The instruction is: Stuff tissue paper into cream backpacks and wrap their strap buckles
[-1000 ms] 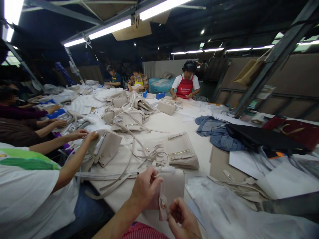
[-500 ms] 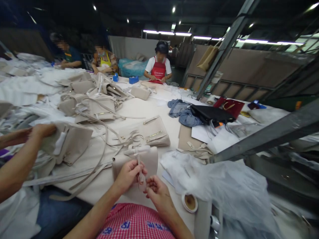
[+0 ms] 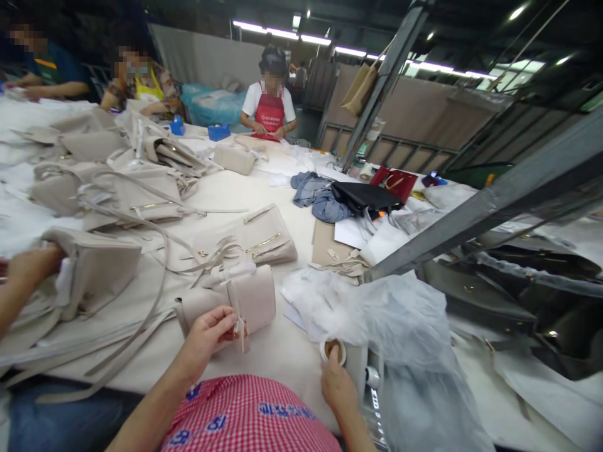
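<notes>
My left hand (image 3: 207, 336) pinches a narrow beige leather strap end (image 3: 242, 342) that hangs at the front of a small beige handbag (image 3: 258, 295). The bag sits on the table before me, its handle wrapped in white padding. To the right, my right hand (image 3: 339, 386) reaches into a small round white tub (image 3: 323, 351) with brown contents. One finger is stretched into the tub; the other fingers are partly hidden, and I see nothing held in that hand.
Another beige bag with gold zips (image 3: 268, 238) lies just behind. A co-worker's hand (image 3: 35, 267) grips a beige bag (image 3: 101, 270) at left. Clear plastic sheeting (image 3: 405, 314) and a slanting metal post (image 3: 471, 207) are on the right. Several people sit around the table.
My right hand has left the strap end and moved right, down to the white tub. My left hand still pinches the strap. The view has shifted right.
</notes>
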The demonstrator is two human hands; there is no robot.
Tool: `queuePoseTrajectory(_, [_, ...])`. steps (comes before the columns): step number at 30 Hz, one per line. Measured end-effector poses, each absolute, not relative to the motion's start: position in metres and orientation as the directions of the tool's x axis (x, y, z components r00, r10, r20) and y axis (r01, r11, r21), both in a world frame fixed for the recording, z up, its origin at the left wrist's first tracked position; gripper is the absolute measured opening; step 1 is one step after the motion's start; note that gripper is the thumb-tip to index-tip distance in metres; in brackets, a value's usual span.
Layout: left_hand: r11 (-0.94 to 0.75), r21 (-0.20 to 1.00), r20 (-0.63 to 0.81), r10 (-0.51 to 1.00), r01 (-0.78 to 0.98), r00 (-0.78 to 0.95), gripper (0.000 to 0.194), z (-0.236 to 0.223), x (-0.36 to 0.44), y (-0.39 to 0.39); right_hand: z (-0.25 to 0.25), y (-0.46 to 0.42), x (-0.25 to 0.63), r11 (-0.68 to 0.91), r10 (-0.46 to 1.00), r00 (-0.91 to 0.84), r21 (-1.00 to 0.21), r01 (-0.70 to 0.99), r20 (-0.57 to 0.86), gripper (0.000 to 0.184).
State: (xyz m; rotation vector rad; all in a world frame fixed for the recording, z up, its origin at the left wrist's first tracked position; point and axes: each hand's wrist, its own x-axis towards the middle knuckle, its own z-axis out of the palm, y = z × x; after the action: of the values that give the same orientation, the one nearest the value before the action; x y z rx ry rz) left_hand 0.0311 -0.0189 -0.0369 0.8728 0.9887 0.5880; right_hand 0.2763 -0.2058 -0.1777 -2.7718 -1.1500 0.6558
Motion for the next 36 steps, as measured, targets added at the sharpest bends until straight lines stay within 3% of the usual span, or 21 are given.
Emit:
queuePoseTrajectory(7, [0.523,0.848,-0.442,0.786,-0.083,0.433,0.031,-0.038,0.032,-0.016,-0.169,-0.196,0.276,-0.675,0.700,0.628,-0.025,0.738,-0.341,0.044])
queuePoseTrajectory(15, [0.562,0.824,-0.483,0.766,-0.076,0.425,0.032,-0.035,0.032,-0.021,-0.165,-0.139,0.252,-0.305,0.942,0.279,-0.128,0.944,-0.184,0.030])
queuePoseTrajectory(19, [0.552,0.831,-0.482,0.777,-0.072,0.405,0.033,-0.029,0.030,-0.020,-0.181,-0.106,0.256,-0.315,0.942,0.304,-0.061,0.947,-0.141,0.036])
queuePoseTrajectory(22, [0.537,0.840,-0.480,0.798,-0.071,0.364,0.034,-0.026,0.027,-0.020,-0.188,-0.105,0.263,-0.273,0.955,0.267,-0.038,0.961,-0.127,0.030])
queuePoseTrajectory(31, [0.535,0.840,-0.472,0.803,-0.092,0.363,0.030,-0.036,0.026,-0.019,-0.198,-0.118,0.273,-0.268,0.963,0.262,-0.129,0.955,-0.064,0.018])
queuePoseTrajectory(36, [0.535,0.838,-0.468,0.804,-0.103,0.368,0.029,-0.038,0.026,-0.020,-0.204,-0.119,0.272,-0.266,0.964,0.262,-0.166,0.950,-0.045,0.023])
